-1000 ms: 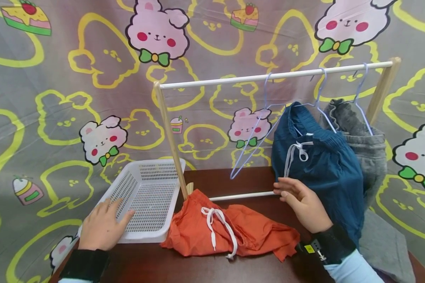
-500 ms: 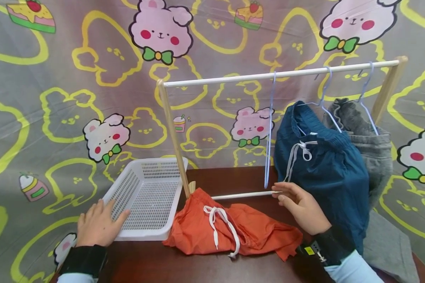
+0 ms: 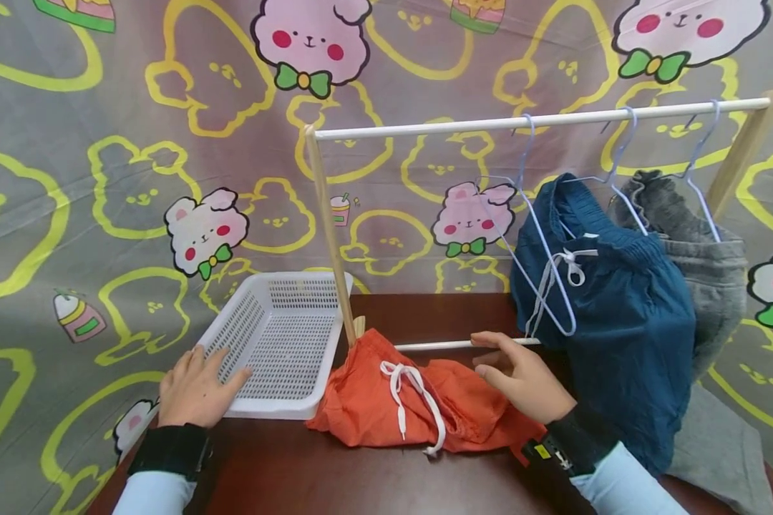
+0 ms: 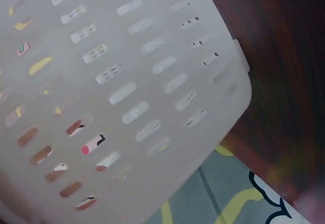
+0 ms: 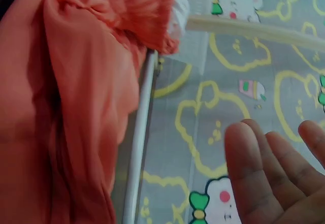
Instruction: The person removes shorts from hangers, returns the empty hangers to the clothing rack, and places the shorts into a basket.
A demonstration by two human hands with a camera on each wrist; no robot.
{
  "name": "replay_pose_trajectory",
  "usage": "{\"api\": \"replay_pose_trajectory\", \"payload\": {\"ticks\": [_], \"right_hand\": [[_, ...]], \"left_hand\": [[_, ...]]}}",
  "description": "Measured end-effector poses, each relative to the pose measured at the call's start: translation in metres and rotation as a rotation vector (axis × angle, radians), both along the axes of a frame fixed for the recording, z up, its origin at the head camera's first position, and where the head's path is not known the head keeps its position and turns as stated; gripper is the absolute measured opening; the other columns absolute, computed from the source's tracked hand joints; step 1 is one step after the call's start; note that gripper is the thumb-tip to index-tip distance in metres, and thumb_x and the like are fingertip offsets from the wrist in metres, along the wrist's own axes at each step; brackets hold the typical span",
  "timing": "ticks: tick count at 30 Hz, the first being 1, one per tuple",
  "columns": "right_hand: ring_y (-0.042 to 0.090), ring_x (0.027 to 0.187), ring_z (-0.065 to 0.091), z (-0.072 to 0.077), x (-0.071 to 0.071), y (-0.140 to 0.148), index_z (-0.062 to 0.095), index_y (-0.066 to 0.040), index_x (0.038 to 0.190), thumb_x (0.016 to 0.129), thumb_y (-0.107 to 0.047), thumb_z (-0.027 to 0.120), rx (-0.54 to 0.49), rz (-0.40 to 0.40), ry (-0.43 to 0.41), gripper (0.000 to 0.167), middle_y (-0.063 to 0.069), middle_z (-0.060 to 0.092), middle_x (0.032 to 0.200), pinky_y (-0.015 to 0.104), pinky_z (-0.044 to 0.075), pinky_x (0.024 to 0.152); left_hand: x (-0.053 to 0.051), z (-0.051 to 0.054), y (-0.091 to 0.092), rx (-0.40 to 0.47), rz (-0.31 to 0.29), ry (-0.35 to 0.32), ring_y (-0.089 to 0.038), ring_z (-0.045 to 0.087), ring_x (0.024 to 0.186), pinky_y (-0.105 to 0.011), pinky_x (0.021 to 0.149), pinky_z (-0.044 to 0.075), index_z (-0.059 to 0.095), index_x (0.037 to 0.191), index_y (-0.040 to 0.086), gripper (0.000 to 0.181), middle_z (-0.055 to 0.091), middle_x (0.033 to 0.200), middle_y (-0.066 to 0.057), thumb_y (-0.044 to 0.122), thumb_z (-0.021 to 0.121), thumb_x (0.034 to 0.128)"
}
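From my end, the left hand (image 3: 196, 390) is spread wide and holds nothing at the near left part of the white plastic basket (image 3: 277, 408); I cannot tell how firmly it bears on the rim. The right hand (image 3: 522, 375) is loose and fairly wide, holding nothing, over the right part of the orange drawstring shorts (image 3: 354, 404), which lie crumpled on the dark table (image 3: 296, 472) just right of the basket. The right wrist view shows its fingertips apart from the cloth. For a clean grip, I judge the gathered waistband safer than the leg, with the white drawstring (image 3: 436, 413) kept out of the pinch. I would approach low, clear of the bare lavender hanger (image 3: 545, 242), which looks likely to swing if brushed.
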State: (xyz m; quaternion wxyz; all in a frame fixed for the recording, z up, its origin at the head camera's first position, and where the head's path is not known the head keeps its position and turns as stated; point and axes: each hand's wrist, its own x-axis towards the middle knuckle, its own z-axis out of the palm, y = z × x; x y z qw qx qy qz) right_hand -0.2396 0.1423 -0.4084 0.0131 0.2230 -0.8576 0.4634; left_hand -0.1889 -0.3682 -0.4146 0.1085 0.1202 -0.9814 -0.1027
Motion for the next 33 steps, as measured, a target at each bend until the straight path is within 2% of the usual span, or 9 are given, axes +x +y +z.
{"api": "replay_pose_trajectory", "payload": {"ticks": [6,11,14,20,26,30,33], "right_hand": [[0.026,0.111,0.065,-0.007,-0.005,-0.016,0.046,-0.017,0.149,0.092,-0.038,0.075,0.071,0.054,-0.030,0.067,0.013,0.054,0.143,0.047,0.056,0.089],[0.026,0.117,0.062,-0.008,-0.008,-0.038,0.039,-0.024,0.155,0.088,-0.039,0.080,0.165,0.041,-0.068,0.080,0.009,0.052,0.147,0.049,0.054,0.092],[0.027,0.124,0.057,-0.009,-0.013,-0.051,0.034,-0.029,0.159,0.084,-0.041,0.082,0.243,0.046,-0.058,0.090,0.005,0.048,0.151,0.051,0.052,0.096],[0.029,0.133,0.049,-0.019,-0.022,-0.070,0.029,-0.034,0.160,0.075,-0.054,0.086,0.421,0.125,-0.009,0.105,0.004,0.042,0.156,0.056,0.046,0.102],[0.032,0.126,0.053,-0.031,-0.021,-0.086,0.031,-0.033,0.160,0.070,-0.057,0.087,0.679,0.206,0.034,0.109,0.012,0.051,0.147,0.053,0.046,0.102],[0.034,0.114,0.058,-0.034,-0.018,-0.100,0.037,-0.037,0.156,0.069,-0.056,0.089,0.848,0.230,0.103,0.103,0.011,0.059,0.134,0.051,0.051,0.093],[0.036,0.112,0.057,-0.033,-0.014,-0.109,0.045,-0.037,0.152,0.069,-0.055,0.090,0.932,0.240,0.144,0.097,0.011,0.059,0.130,0.053,0.054,0.088]], "left_hand": [[-0.004,0.000,0.006,-0.002,-0.013,0.002,-0.059,0.015,0.138,-0.078,0.106,0.011,0.045,0.145,-0.003,0.082,0.022,0.152,-0.041,0.062,0.054,0.0954],[-0.004,0.001,0.008,0.007,-0.005,0.000,-0.059,0.014,0.139,-0.077,0.107,0.011,0.044,0.146,-0.002,0.083,0.020,0.153,-0.040,0.064,0.052,0.0954],[-0.004,0.001,0.007,0.011,0.000,0.011,-0.059,0.014,0.139,-0.077,0.107,0.010,0.044,0.146,-0.001,0.081,0.021,0.153,-0.040,0.062,0.053,0.0957],[-0.002,-0.002,0.004,0.014,0.021,0.031,-0.058,0.015,0.138,-0.077,0.107,0.011,0.045,0.145,-0.002,0.078,0.023,0.153,-0.039,0.058,0.054,0.0964],[-0.002,-0.002,0.001,0.002,0.026,0.039,-0.058,0.017,0.137,-0.077,0.106,0.012,0.047,0.144,-0.002,0.077,0.024,0.152,-0.040,0.059,0.053,0.0969],[-0.003,-0.001,0.002,-0.002,0.033,0.043,-0.059,0.018,0.137,-0.078,0.106,0.012,0.048,0.144,-0.002,0.076,0.025,0.151,-0.040,0.059,0.052,0.0976],[-0.002,-0.002,0.002,0.002,0.035,0.029,-0.058,0.018,0.137,-0.077,0.106,0.013,0.048,0.143,-0.002,0.079,0.024,0.152,-0.040,0.062,0.049,0.0976]]}}
